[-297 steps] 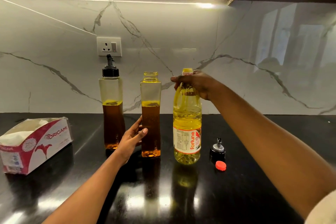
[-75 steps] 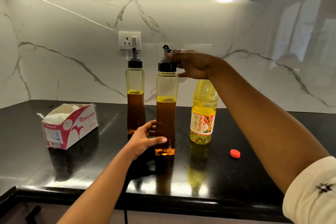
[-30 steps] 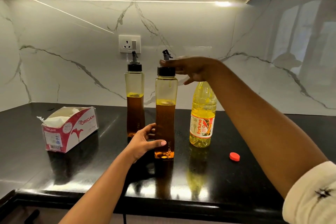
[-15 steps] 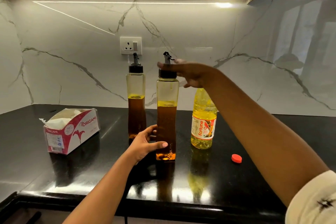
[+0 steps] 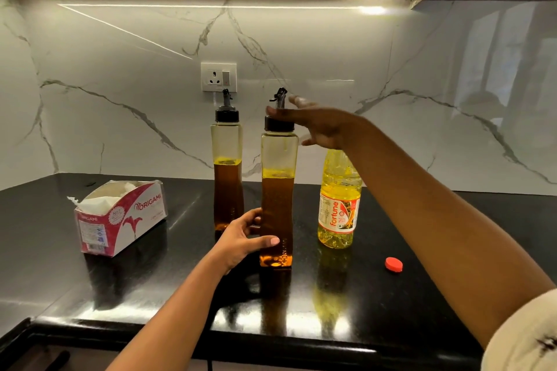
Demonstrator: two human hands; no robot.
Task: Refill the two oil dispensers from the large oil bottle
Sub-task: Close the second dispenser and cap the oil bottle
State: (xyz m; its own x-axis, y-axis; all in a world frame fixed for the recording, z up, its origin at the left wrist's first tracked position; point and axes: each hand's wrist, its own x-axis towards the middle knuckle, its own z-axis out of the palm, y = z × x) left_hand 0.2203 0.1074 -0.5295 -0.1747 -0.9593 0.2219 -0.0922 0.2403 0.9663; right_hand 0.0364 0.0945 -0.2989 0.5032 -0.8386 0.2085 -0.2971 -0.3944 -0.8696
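Two tall square oil dispensers stand on the black counter. The nearer dispenser (image 5: 278,190) is over half full of amber oil and carries a black spout cap (image 5: 279,121). My left hand (image 5: 244,236) grips its lower body. My right hand (image 5: 316,123) rests on that cap with the fingers spread around the spout. The farther dispenser (image 5: 227,178) stands behind to the left, capped, with a similar oil level. The large yellow oil bottle (image 5: 340,205), uncapped, stands to the right, its neck hidden behind my right forearm. Its red cap (image 5: 393,265) lies on the counter.
A pink and white tissue box (image 5: 120,217) sits at the left of the counter (image 5: 361,295). The marble backsplash holds a wall socket (image 5: 218,76) behind the dispensers. The counter's front edge runs across the bottom, and a wooden cabinet hangs overhead.
The nearer dispenser, open ten seconds ago, now carries its spout cap. Over the last second my right hand stays on that cap, fingers shifting slightly. My left hand keeps its grip.
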